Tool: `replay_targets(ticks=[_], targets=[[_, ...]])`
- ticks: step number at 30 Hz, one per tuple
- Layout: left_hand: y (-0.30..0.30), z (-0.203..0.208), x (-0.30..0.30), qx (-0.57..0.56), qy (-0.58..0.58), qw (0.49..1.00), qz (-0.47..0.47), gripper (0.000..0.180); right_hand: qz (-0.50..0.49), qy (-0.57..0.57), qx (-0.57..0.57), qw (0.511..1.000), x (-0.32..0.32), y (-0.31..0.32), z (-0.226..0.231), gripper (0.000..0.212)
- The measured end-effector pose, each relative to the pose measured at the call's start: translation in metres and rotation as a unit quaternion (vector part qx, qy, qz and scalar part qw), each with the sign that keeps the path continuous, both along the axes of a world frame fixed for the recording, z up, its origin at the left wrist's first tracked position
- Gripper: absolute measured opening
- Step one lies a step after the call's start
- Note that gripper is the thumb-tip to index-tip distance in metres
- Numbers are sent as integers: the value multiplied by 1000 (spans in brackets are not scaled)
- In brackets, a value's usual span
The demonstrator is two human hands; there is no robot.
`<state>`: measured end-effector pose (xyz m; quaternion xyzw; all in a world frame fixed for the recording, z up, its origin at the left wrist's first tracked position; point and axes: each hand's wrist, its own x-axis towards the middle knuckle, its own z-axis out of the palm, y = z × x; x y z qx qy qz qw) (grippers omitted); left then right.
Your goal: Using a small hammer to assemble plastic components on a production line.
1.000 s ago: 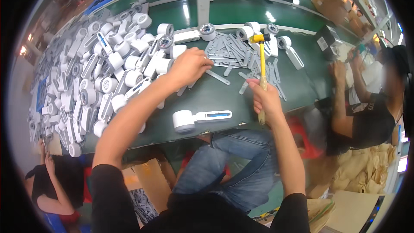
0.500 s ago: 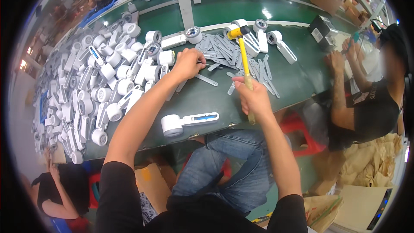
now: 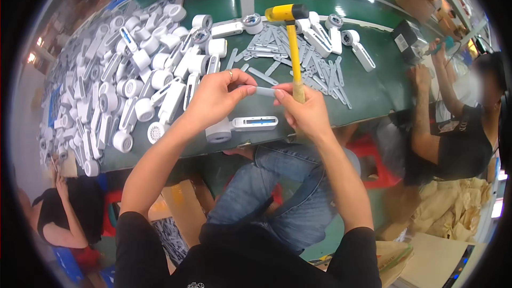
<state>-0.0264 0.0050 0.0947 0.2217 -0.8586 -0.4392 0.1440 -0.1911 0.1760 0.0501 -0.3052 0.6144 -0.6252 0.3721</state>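
Observation:
My left hand (image 3: 218, 96) pinches one end of a flat grey plastic strip (image 3: 265, 91) between thumb and fingers. At its other end, the thumb and forefinger of my right hand (image 3: 306, 111) also touch the strip. The right hand keeps a yellow hammer (image 3: 294, 48) in its grip, handle upright, with the yellow and black head at the top. Just below the strip, at the table's near edge, lies a white round-headed housing (image 3: 255, 123) with a slotted handle and something blue in the slot. Loose grey strips (image 3: 320, 69) are heaped beyond my hands.
A big pile of white housings (image 3: 130, 88) covers the left of the green table (image 3: 354, 42). Several more housings (image 3: 364, 56) lie behind the strips. A dark box (image 3: 404, 40) stands at the right, near a seated co-worker (image 3: 448, 128). Another person (image 3: 69, 208) sits at the lower left.
My left hand has drawn back from the strip heap with a grey strip. The right hand has come in to meet it, and the hammer now stands more upright.

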Motion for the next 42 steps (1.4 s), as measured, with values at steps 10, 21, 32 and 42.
replay_targets(ticks=[10, 21, 32, 42], targets=[[19, -82, 54, -254, 104, 961, 29, 58, 75, 33, 130, 988, 16, 12, -12, 25], [6, -99, 45, -236, 199, 951, 1, 44, 63, 182, 196, 961, 15, 2, -10, 23], [-4, -94, 40, -269, 196, 941, -56, 20, 88, 34, 280, 955, 10, -4, -3, 35], [-7, -85, 38, -316, 183, 929, -68, 24, 42, -105, 229, 967, 10, -3, -27, 33]])
